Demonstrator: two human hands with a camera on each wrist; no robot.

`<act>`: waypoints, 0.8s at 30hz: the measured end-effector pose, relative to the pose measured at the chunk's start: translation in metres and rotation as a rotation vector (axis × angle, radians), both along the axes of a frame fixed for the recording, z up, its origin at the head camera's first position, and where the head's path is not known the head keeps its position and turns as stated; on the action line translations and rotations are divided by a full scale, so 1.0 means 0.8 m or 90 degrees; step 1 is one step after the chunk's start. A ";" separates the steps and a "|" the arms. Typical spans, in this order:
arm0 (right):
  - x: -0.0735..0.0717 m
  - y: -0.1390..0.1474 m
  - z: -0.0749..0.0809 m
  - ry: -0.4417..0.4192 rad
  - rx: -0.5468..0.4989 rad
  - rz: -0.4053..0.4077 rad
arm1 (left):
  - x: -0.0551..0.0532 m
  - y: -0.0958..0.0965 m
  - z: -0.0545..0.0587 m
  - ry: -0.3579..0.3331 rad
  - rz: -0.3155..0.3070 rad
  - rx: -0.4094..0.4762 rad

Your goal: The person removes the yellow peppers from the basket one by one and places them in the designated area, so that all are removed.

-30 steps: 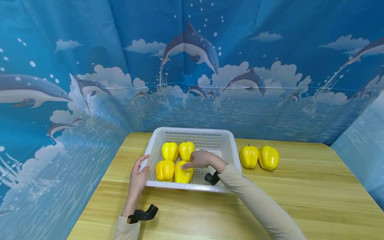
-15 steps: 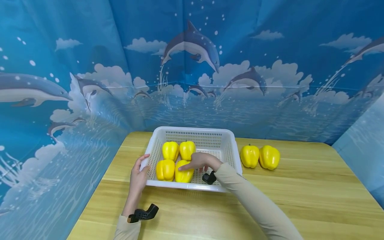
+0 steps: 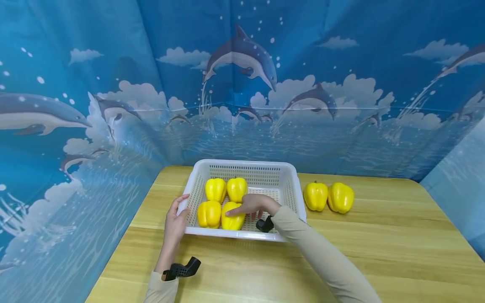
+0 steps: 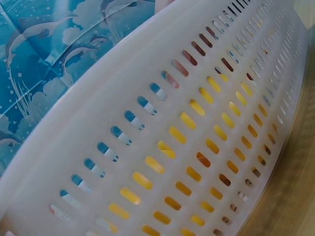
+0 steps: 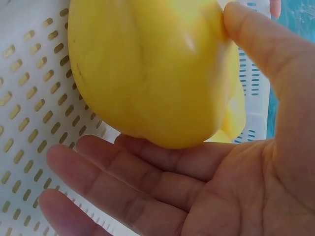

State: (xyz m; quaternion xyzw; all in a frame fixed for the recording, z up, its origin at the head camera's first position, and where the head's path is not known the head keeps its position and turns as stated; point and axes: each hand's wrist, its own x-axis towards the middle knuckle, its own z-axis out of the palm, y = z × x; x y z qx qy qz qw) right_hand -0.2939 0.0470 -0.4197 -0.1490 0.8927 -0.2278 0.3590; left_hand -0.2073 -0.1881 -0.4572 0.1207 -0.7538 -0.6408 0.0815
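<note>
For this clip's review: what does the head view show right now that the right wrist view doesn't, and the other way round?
Only the head view: two yellow peppers on the table right of the white basket, and a black wrist mount on the left wrist.

Only the right wrist view: the palm of the right hand.

Both: the basket, the right hand, the pepper its thumb touches, and part of the blue backdrop.

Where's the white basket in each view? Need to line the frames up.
Head: white basket below centre.
Left wrist: its slotted wall fills most of the picture.
Right wrist: left side, plus a strip right of the yellow pepper.
Shared landmark: blue backdrop, upper half in head, upper left in left wrist, upper right edge in right wrist.
</note>
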 end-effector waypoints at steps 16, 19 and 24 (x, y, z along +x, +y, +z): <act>-0.003 0.001 -0.013 -0.032 -0.028 -0.008 | 0.003 -0.001 -0.001 0.000 -0.001 -0.005; -0.003 -0.001 -0.014 -0.029 -0.019 -0.014 | 0.003 -0.002 -0.002 -0.002 -0.002 -0.006; -0.002 -0.001 -0.012 -0.021 -0.011 -0.018 | 0.002 -0.002 -0.002 -0.008 -0.005 -0.009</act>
